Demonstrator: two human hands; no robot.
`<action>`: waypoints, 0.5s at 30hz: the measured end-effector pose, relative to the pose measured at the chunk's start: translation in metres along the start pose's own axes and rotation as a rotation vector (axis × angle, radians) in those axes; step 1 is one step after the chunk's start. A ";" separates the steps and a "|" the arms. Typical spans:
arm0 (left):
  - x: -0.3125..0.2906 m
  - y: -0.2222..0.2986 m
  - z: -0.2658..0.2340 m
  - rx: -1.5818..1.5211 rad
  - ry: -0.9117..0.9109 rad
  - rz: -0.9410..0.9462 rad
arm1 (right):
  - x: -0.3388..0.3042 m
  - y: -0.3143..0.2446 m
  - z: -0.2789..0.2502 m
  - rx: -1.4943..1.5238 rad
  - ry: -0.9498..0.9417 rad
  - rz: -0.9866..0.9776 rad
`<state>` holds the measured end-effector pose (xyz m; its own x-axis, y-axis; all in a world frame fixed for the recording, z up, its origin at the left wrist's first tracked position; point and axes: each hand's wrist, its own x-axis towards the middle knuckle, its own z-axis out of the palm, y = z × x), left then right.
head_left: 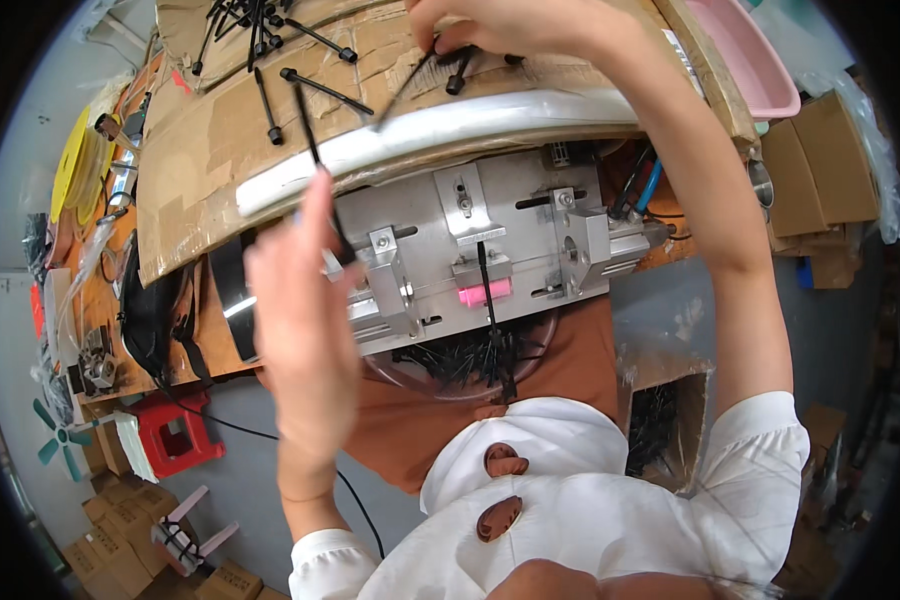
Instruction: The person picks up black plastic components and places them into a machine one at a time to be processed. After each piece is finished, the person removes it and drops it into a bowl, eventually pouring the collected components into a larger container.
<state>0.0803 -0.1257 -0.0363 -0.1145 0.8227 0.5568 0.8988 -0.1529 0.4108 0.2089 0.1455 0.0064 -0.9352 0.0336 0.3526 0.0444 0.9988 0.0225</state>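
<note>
My left hand, smeared by motion, is raised left of a metal fixture. Its fingers are closed on a thin black rod that points up toward the cardboard. My right hand reaches to the far side of the cardboard-covered bench, its fingers pinched on another slim black rod, also blurred. Beside those fingers lies a black knob-ended rod. In the fixture, one black rod stretches from the central block toward my lap, just left of a small pink piece.
More black rods are scattered over the cardboard. A white plastic-wrapped roll lines its near edge. A clear bowl of black parts rests on my lap. A pink tub stands far right; a red stool sits lower left.
</note>
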 end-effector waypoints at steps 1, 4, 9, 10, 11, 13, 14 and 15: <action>-0.018 0.009 0.007 0.048 -0.016 0.023 | 0.003 0.009 0.004 0.050 0.027 -0.008; -0.069 0.036 0.028 0.056 -0.235 0.064 | 0.008 -0.005 -0.014 0.228 0.137 0.207; -0.092 0.057 0.071 0.148 -0.281 0.041 | -0.017 -0.039 -0.046 0.776 0.468 0.523; -0.091 0.060 0.072 0.125 -0.331 -0.011 | -0.025 -0.049 -0.050 0.776 0.470 0.522; -0.090 0.061 0.073 0.106 -0.378 -0.068 | -0.030 -0.062 -0.051 0.797 0.581 0.572; -0.089 0.062 0.076 0.121 -0.364 -0.057 | -0.042 -0.082 -0.051 0.834 0.810 0.670; -0.087 0.063 0.077 0.117 -0.352 -0.032 | -0.064 -0.085 -0.056 0.687 0.785 0.644; -0.090 0.060 0.078 0.149 -0.347 -0.041 | -0.080 -0.086 -0.044 0.591 0.757 0.601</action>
<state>0.1777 -0.1668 -0.1179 -0.0243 0.9670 0.2536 0.9510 -0.0558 0.3040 0.2952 0.0549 0.0178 -0.3564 0.6833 0.6373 0.0538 0.6959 -0.7161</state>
